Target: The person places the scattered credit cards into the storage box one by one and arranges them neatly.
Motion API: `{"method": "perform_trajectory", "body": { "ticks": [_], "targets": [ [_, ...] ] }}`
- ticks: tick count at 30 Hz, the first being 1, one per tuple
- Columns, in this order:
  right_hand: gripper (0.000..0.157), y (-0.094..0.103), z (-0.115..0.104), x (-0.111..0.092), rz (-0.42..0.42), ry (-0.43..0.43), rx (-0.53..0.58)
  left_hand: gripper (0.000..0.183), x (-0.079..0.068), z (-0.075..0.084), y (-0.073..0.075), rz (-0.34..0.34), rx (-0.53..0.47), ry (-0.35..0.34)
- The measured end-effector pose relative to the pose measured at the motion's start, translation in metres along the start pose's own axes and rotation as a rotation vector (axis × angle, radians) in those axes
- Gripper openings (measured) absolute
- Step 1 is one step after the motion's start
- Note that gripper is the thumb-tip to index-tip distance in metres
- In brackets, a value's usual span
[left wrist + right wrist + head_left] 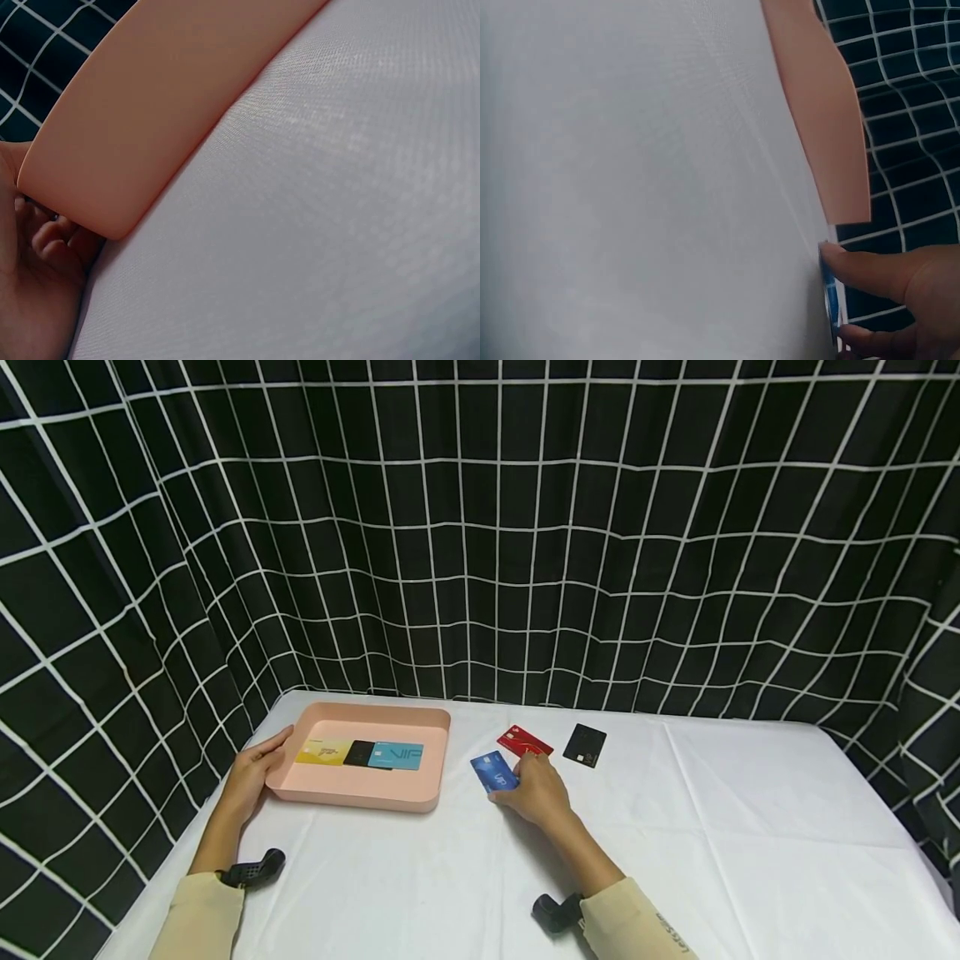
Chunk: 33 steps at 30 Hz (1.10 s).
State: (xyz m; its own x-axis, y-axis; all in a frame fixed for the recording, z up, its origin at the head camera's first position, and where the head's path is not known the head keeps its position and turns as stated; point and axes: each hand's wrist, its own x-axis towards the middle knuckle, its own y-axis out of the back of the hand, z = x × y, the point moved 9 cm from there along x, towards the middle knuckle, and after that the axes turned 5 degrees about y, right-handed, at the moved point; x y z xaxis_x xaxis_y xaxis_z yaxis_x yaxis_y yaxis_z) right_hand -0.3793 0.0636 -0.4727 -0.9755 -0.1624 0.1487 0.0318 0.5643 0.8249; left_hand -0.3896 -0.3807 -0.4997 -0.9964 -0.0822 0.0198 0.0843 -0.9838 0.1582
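Observation:
My left hand (247,781) grips the left end of a shallow pink tray (352,793), its thumb up by the rim; in the left wrist view, curled fingers (52,244) show behind the tray's corner. Inside the tray lie a yellow card (321,752), a black card (357,752) and a light blue VIP card (397,756), overlapping in a row. To the tray's right, my right hand (538,789) pinches a blue VIP card (492,770) by its edges between thumb and fingers. A red card (522,739) lies just behind, partly covered by the fingertips.
Another black card (585,745) lies on the white cloth to the right of the red one. The white-covered table (750,827) ends at a black curtain (540,543) with a white grid, which hangs behind and along both sides.

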Motion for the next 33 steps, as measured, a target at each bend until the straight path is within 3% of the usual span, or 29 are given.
{"method": "perform_trajectory", "body": {
  "ticks": [6, 12, 22, 33],
  "targets": [
    [0.04, 0.002, -0.002, 0.0, -0.022, 0.028, 0.009, 0.046, 0.0, 0.001, 0.0, 0.004, -0.005, 0.006],
    [0.042, 0.003, -0.002, 0.002, -0.03, 0.047, 0.019, 0.046, 0.0, 0.002, 0.0, 0.003, 0.008, 0.009],
    [0.046, 0.002, 0.004, 0.003, -0.043, 0.0, 0.064, 0.047, -0.002, 0.0, 0.0, 0.003, 0.011, 0.012],
    [0.043, 0.008, 0.011, 0.005, -0.059, 0.007, 0.143, 0.046, 0.0, -0.001, 0.0, -0.001, -0.021, 0.008]
  ]
}}
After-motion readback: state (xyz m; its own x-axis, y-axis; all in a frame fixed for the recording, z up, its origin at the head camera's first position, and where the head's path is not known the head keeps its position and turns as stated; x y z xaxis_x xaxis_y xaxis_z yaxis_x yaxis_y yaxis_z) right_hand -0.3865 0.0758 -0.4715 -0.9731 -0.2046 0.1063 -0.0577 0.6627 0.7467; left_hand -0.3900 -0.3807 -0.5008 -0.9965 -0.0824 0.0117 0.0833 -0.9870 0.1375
